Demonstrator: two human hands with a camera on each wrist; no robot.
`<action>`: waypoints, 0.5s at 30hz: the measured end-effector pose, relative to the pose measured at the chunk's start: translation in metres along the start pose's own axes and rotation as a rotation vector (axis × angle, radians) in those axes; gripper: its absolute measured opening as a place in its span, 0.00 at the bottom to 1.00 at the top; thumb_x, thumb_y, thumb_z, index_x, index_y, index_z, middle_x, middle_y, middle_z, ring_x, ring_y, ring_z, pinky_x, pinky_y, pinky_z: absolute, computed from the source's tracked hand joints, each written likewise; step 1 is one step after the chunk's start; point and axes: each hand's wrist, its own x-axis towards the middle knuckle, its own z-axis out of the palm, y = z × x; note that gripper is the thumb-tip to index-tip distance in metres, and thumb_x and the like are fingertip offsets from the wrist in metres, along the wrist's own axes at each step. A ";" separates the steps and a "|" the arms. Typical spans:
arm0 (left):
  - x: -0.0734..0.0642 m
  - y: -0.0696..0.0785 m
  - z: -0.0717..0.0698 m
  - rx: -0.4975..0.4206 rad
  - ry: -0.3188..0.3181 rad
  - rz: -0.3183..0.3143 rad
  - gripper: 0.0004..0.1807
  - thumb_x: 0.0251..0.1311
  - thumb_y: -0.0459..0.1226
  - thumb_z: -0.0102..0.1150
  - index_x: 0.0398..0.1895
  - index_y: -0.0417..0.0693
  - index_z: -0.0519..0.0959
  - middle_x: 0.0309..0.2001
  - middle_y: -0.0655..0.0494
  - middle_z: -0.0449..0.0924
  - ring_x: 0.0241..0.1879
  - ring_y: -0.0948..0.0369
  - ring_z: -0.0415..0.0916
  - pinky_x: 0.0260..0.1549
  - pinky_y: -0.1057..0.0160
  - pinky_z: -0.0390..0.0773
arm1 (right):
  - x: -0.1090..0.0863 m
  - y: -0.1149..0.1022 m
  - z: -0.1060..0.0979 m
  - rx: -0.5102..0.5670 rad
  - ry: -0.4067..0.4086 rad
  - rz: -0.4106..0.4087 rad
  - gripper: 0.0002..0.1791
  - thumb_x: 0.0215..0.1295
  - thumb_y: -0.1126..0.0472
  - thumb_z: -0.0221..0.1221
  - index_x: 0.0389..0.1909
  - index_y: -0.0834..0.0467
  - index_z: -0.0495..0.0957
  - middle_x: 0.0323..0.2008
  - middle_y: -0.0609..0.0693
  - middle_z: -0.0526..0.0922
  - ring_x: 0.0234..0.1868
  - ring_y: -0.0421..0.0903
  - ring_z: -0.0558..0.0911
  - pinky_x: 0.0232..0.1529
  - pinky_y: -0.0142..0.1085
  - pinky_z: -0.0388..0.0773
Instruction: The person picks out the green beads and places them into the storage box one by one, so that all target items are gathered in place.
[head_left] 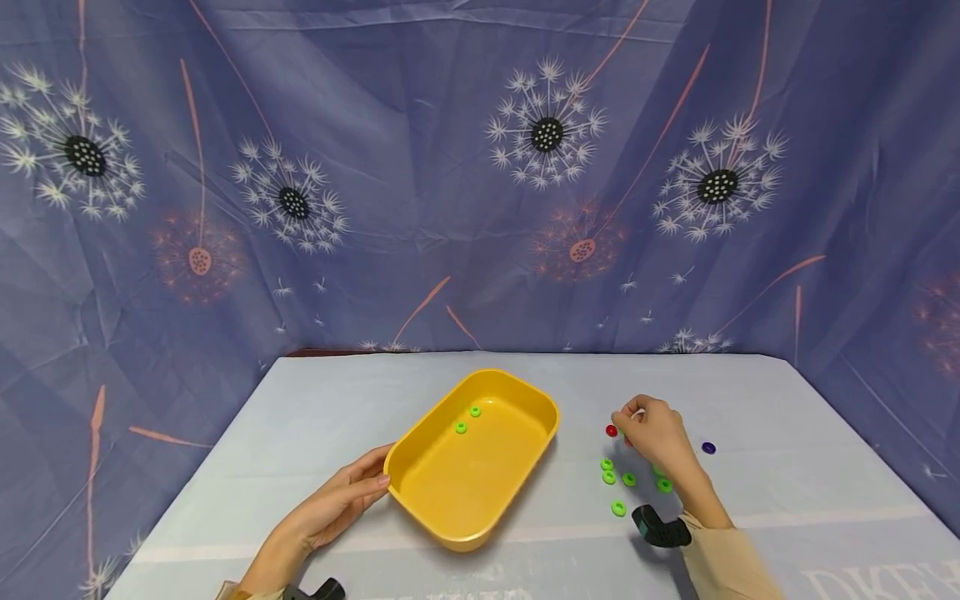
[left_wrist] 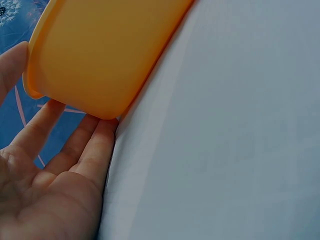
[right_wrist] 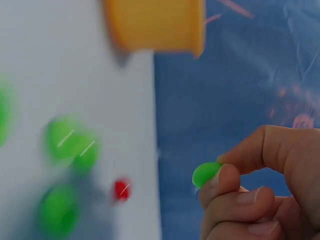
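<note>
A yellow tray [head_left: 480,479] stands on the table with two small green rings [head_left: 461,428] in it. My left hand [head_left: 337,504] holds its near left corner, thumb at the rim and the other fingers against the outer wall, as the left wrist view also shows. My right hand [head_left: 654,433] is to the right of the tray. Between thumb and index finger it pinches a green ring [right_wrist: 205,174], seen raised off the table in the right wrist view. A red piece [head_left: 611,431] lies on the table just by the fingertips in the head view.
Several green rings [head_left: 629,479] are scattered on the white table [head_left: 337,392] right of the tray, some partly hidden by the right forearm. A dark purple ring [head_left: 708,447] lies farther right. Behind the table hangs a blue curtain [head_left: 420,183] with dandelion prints.
</note>
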 end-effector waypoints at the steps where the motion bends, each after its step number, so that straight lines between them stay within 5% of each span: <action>1: 0.000 0.000 0.000 -0.002 0.004 -0.004 0.32 0.75 0.34 0.43 0.76 0.32 0.47 0.74 0.39 0.54 0.66 0.64 0.66 0.63 0.71 0.69 | 0.003 -0.008 0.001 0.003 0.001 -0.014 0.11 0.64 0.57 0.56 0.35 0.63 0.76 0.19 0.52 0.80 0.18 0.45 0.71 0.19 0.35 0.67; 10: -0.001 0.001 0.001 -0.011 0.012 -0.012 0.33 0.75 0.34 0.44 0.76 0.32 0.47 0.74 0.39 0.54 0.66 0.64 0.66 0.63 0.71 0.69 | 0.029 -0.092 0.031 -0.015 -0.063 -0.199 0.07 0.61 0.59 0.60 0.32 0.60 0.77 0.17 0.50 0.78 0.17 0.44 0.73 0.18 0.32 0.66; 15: -0.001 0.001 0.000 -0.002 -0.003 -0.006 0.32 0.75 0.34 0.43 0.76 0.33 0.47 0.74 0.38 0.53 0.66 0.63 0.65 0.64 0.71 0.69 | 0.036 -0.127 0.053 -0.075 -0.123 -0.296 0.07 0.62 0.59 0.62 0.30 0.60 0.78 0.13 0.47 0.70 0.14 0.41 0.66 0.16 0.29 0.60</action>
